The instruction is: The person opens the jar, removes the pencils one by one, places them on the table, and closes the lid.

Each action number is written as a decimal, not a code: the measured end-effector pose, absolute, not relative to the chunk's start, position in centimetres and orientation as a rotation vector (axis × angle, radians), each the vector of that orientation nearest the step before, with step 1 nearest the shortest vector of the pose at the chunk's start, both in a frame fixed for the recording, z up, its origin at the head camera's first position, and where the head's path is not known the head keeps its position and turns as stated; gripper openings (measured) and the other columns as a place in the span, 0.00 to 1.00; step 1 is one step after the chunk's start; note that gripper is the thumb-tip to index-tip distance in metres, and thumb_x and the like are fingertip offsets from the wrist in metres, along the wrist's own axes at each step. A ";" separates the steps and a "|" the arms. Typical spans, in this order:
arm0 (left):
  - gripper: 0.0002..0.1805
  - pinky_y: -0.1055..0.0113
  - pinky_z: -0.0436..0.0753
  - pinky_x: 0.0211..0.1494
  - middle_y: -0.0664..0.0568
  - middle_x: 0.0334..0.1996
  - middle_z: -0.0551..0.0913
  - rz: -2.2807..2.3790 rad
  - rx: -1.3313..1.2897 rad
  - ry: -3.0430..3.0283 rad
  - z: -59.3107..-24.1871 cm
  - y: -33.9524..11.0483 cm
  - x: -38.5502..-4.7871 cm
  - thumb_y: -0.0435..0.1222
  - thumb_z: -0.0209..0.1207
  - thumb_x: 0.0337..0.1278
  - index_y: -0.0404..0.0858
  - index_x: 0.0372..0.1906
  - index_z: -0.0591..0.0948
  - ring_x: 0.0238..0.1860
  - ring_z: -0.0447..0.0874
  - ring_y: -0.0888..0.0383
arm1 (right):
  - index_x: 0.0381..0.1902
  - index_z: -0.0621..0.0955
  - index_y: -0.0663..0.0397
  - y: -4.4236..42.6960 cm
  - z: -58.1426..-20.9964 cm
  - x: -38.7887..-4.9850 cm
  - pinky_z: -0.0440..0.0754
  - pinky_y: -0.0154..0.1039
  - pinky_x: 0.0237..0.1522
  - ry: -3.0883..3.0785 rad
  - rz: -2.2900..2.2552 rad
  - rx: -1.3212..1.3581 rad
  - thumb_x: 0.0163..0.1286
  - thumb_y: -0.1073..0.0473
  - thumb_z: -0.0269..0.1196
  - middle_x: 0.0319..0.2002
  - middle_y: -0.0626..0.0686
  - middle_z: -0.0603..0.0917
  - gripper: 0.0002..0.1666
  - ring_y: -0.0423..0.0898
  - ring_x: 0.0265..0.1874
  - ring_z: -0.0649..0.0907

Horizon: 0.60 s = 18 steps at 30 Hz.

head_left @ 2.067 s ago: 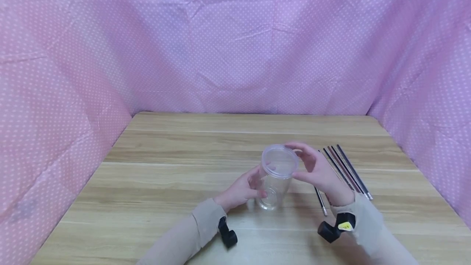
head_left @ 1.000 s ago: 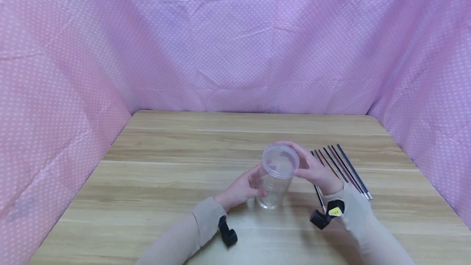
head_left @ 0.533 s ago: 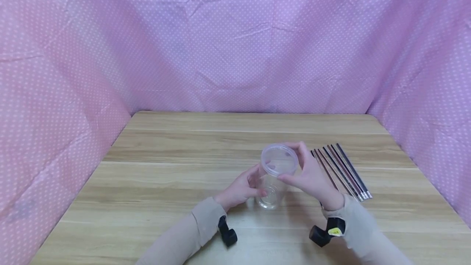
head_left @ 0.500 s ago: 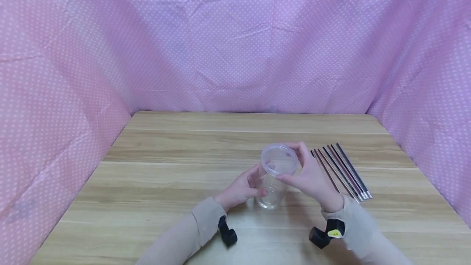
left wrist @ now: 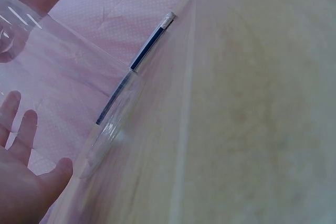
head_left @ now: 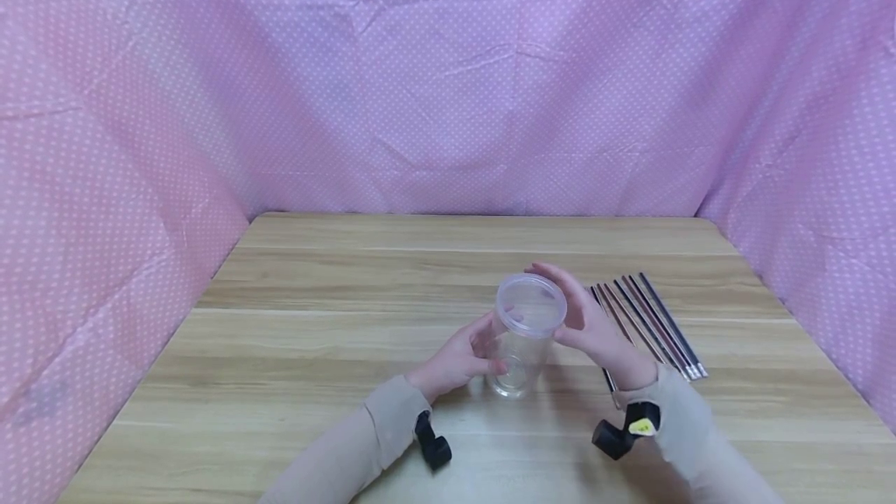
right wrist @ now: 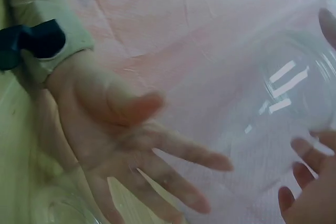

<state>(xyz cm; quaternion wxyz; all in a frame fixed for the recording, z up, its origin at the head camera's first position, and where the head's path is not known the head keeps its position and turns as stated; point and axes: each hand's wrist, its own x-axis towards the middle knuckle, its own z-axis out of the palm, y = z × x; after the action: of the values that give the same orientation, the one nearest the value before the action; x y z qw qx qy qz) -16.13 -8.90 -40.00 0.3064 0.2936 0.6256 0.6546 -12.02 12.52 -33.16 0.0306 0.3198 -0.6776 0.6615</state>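
A clear plastic jar (head_left: 525,356) stands upright on the wooden table, topped by a clear round lid (head_left: 530,303). My left hand (head_left: 455,362) holds its side, thumb in front and fingers behind. Through the clear wall, that hand (right wrist: 131,140) shows with its fingers spread in the right wrist view. Around the lid's right side is my right hand (head_left: 591,329), thumb at the near side and fingers loosely extended past the far edge. The right wrist view shows its fingers (right wrist: 310,156) close to the lid's edge; contact there is hard to tell.
Several dark and brown pencils (head_left: 661,325) with silver ends lie side by side to the right of the jar, partly hidden by the right wrist. Pink dotted cloth (head_left: 448,99) hangs behind the table (head_left: 350,271) and at both sides.
My right hand has moved round the lid: half a second ago its thumb lay across the near front, and now it is back at the right side with fingers loosened. Left hand and jar stay put.
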 end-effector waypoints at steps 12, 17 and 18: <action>0.46 0.51 0.55 0.75 0.47 0.72 0.59 1.729 0.768 1.648 -40.3 -8.9 -16.2 0.23 0.60 0.52 0.44 0.74 0.53 0.73 0.54 0.48 | 0.73 0.49 0.64 14.4 -32.8 -14.0 0.66 0.42 0.68 -2.034 2.280 1.446 0.70 0.55 0.53 0.71 0.53 0.63 0.41 0.47 0.68 0.65; 0.47 0.51 0.55 0.75 0.46 0.72 0.59 1.732 0.764 1.644 -40.3 -9.0 -16.3 0.24 0.61 0.51 0.44 0.74 0.53 0.73 0.54 0.47 | 0.73 0.51 0.64 14.4 -32.7 -14.7 0.67 0.43 0.68 -1.967 2.330 1.525 0.67 0.63 0.51 0.69 0.54 0.66 0.39 0.48 0.67 0.67; 0.47 0.51 0.55 0.75 0.46 0.72 0.59 1.734 0.767 1.640 -40.3 -9.0 -16.3 0.24 0.61 0.52 0.43 0.74 0.52 0.73 0.54 0.47 | 0.72 0.52 0.65 14.4 -32.7 -14.8 0.67 0.43 0.67 -1.973 2.322 1.520 0.67 0.63 0.51 0.68 0.54 0.67 0.39 0.48 0.67 0.67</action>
<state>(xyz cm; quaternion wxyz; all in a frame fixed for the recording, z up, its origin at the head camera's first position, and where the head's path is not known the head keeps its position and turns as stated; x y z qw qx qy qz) -16.29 -8.97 -40.34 0.3121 0.2908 0.6215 0.6571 -14.77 14.40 -32.73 -0.1316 0.4424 -0.5744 0.6760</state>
